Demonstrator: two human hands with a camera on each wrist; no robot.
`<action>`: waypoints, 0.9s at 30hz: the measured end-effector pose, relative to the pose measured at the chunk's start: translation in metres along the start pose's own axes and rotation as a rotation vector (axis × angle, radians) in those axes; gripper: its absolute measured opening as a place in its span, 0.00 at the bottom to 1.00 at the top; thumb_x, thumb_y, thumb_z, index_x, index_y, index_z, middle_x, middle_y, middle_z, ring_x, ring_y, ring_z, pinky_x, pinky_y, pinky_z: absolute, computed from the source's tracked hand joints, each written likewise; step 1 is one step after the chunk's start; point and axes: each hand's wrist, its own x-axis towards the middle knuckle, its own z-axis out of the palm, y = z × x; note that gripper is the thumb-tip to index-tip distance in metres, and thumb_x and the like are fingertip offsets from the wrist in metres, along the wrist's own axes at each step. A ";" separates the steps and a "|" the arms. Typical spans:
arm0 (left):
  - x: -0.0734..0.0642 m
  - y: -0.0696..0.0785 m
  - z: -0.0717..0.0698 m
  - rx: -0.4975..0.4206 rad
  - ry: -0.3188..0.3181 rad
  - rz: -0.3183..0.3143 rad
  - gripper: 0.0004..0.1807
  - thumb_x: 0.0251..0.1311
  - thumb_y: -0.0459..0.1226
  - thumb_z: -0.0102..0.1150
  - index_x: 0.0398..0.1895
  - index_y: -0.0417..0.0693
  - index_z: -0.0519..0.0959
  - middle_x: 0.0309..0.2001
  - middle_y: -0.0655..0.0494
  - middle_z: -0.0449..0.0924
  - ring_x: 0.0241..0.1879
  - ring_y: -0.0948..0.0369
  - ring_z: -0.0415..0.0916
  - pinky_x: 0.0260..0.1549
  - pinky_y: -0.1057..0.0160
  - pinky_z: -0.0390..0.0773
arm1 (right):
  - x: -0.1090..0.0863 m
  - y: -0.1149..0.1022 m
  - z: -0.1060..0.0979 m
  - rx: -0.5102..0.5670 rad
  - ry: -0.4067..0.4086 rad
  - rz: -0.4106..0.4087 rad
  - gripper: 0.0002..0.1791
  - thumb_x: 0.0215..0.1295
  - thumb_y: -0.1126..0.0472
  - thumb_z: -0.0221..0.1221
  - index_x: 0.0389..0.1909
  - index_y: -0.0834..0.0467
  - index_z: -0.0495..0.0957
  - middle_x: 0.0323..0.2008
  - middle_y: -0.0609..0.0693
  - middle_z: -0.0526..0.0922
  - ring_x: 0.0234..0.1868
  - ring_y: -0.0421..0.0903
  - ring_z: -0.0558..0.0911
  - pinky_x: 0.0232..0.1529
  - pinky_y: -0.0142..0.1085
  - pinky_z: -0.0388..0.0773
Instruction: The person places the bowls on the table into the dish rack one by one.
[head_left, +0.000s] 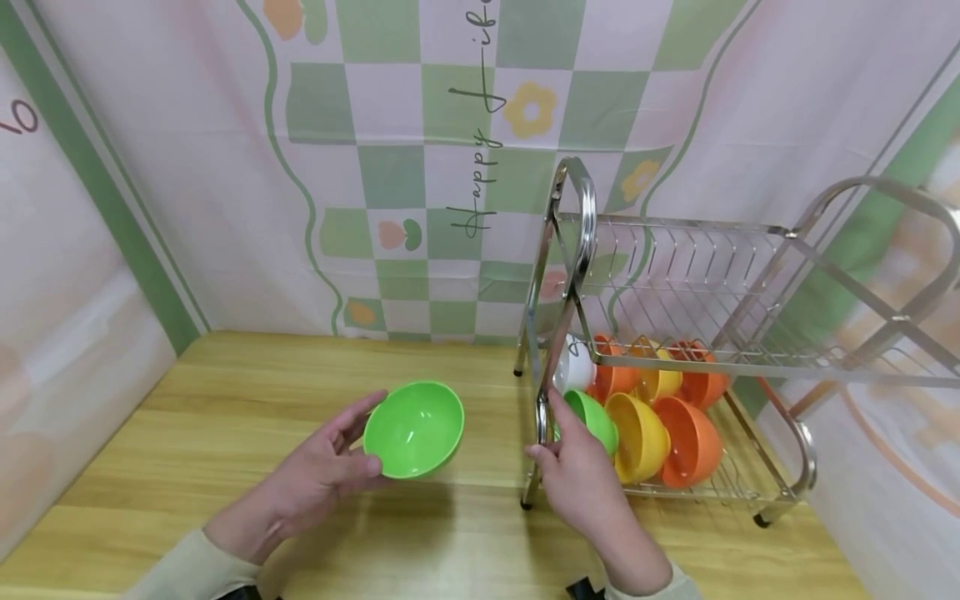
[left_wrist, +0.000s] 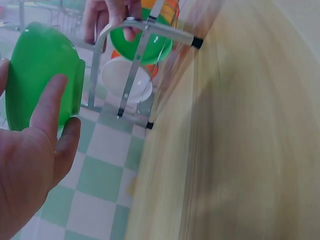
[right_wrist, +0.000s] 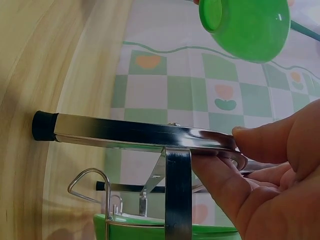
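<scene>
My left hand (head_left: 315, 479) holds a light green bowl (head_left: 416, 432) by its left side, above the table, its inside tilted toward the head camera. In the left wrist view, fingers lie along the outside of this bowl (left_wrist: 42, 75). My right hand (head_left: 588, 479) grips the left end frame of a two-tier metal dish rack (head_left: 587, 229). Seen from the right wrist, thumb and fingers pinch its chrome tube (right_wrist: 125, 132). On the lower tier, beside that hand, stand a green bowl (head_left: 598, 423), a yellow bowl (head_left: 641, 442) and an orange bowl (head_left: 693, 442), tipped on edge.
Behind them on the lower tier are a white bowl (head_left: 573, 368), an orange bowl (head_left: 613, 379), a yellow bowl (head_left: 660, 379) and another orange bowl (head_left: 703, 385). The rack stands on the right of the wooden table (head_left: 247, 392). A checked cloth (head_left: 390, 175) hangs behind.
</scene>
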 end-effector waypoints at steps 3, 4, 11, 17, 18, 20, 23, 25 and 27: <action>-0.001 -0.002 0.004 -0.018 -0.015 -0.003 0.52 0.60 0.25 0.62 0.80 0.45 0.40 0.75 0.37 0.41 0.62 0.49 0.69 0.59 0.44 0.72 | 0.000 0.001 0.000 -0.007 0.004 -0.005 0.47 0.67 0.64 0.64 0.80 0.51 0.47 0.34 0.50 0.80 0.27 0.43 0.76 0.21 0.36 0.79; -0.002 -0.003 0.005 -0.019 -0.014 -0.003 0.52 0.60 0.24 0.62 0.80 0.45 0.41 0.75 0.37 0.41 0.62 0.49 0.69 0.59 0.44 0.73 | 0.000 0.001 0.000 -0.006 0.003 -0.003 0.47 0.67 0.64 0.64 0.80 0.51 0.47 0.34 0.50 0.80 0.27 0.43 0.76 0.21 0.36 0.79; -0.002 -0.005 0.014 -0.013 -0.015 0.014 0.53 0.58 0.22 0.62 0.80 0.43 0.41 0.74 0.36 0.41 0.63 0.48 0.69 0.58 0.44 0.73 | 0.000 0.002 0.000 -0.001 -0.003 0.022 0.47 0.68 0.64 0.63 0.80 0.49 0.46 0.35 0.52 0.80 0.25 0.43 0.76 0.20 0.36 0.78; -0.004 -0.006 0.018 0.000 -0.012 0.013 0.53 0.58 0.24 0.64 0.80 0.42 0.42 0.74 0.35 0.42 0.63 0.47 0.69 0.57 0.44 0.75 | -0.005 -0.005 -0.005 -0.156 0.005 -0.086 0.45 0.68 0.62 0.62 0.79 0.59 0.46 0.67 0.64 0.68 0.38 0.52 0.81 0.38 0.44 0.85; -0.004 -0.006 0.019 0.000 -0.013 0.014 0.53 0.58 0.24 0.64 0.80 0.42 0.42 0.74 0.35 0.42 0.63 0.47 0.68 0.57 0.44 0.75 | -0.008 -0.007 -0.005 -0.201 0.022 -0.107 0.44 0.68 0.61 0.62 0.78 0.61 0.48 0.71 0.63 0.63 0.43 0.53 0.81 0.43 0.47 0.84; -0.004 -0.006 0.019 -0.001 -0.016 0.017 0.53 0.57 0.23 0.64 0.80 0.42 0.42 0.75 0.35 0.42 0.63 0.47 0.68 0.57 0.44 0.74 | -0.013 -0.013 -0.007 -0.273 0.074 -0.130 0.38 0.67 0.59 0.62 0.74 0.64 0.58 0.65 0.62 0.70 0.46 0.54 0.81 0.46 0.51 0.82; -0.004 -0.006 0.020 -0.005 -0.025 0.020 0.53 0.57 0.23 0.63 0.79 0.42 0.41 0.75 0.35 0.41 0.63 0.46 0.68 0.57 0.44 0.74 | -0.021 -0.020 -0.010 -0.271 0.143 -0.119 0.19 0.66 0.57 0.63 0.56 0.59 0.76 0.42 0.52 0.79 0.35 0.47 0.79 0.35 0.43 0.81; -0.004 -0.006 0.021 -0.012 -0.026 0.015 0.53 0.57 0.22 0.63 0.79 0.41 0.41 0.75 0.35 0.41 0.64 0.46 0.67 0.57 0.44 0.74 | -0.024 -0.023 -0.012 -0.147 0.134 -0.096 0.09 0.65 0.57 0.65 0.43 0.54 0.79 0.31 0.46 0.76 0.29 0.44 0.75 0.28 0.37 0.76; -0.005 -0.006 0.023 -0.021 -0.030 0.010 0.53 0.57 0.22 0.63 0.79 0.41 0.41 0.74 0.35 0.41 0.64 0.46 0.67 0.58 0.43 0.73 | -0.026 -0.024 -0.013 0.068 0.065 -0.064 0.08 0.65 0.56 0.66 0.42 0.52 0.79 0.31 0.47 0.77 0.29 0.45 0.77 0.28 0.36 0.79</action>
